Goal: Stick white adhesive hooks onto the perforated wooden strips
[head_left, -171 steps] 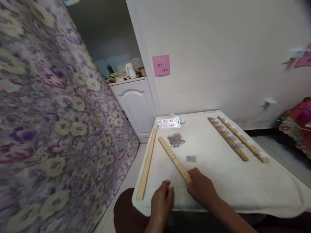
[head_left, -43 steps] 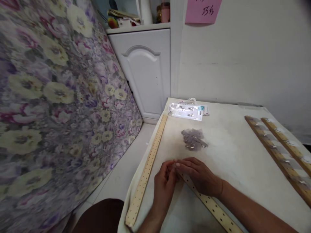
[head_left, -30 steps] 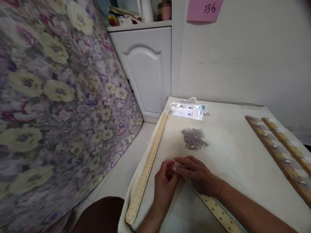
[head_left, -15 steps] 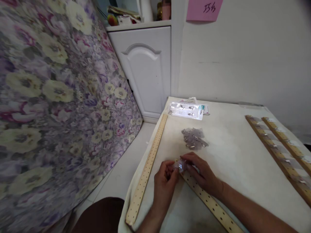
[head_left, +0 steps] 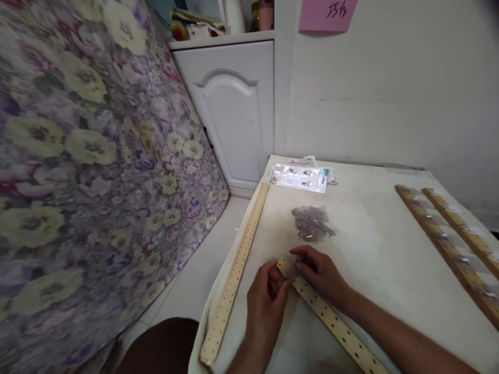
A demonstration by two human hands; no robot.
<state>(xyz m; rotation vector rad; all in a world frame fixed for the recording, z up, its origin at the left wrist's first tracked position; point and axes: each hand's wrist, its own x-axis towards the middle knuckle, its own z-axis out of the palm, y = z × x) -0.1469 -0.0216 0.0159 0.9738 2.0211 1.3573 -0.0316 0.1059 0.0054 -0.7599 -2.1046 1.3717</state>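
Between the hands, over a perforated wooden strip [head_left: 339,328], a clear plastic piece [head_left: 290,267] is pinched by the left hand [head_left: 267,298]; the right hand's [head_left: 324,274] grip cannot be told.

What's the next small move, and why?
Probably press the small clear packet down with the right hand while the left hand steadies it: both are at the packet, near the tip of the pale strip beneath it, and the brown strips carry clear packets.

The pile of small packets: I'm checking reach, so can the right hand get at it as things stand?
Probably yes: the pile lies just beyond the right hand, with nothing visible in between.
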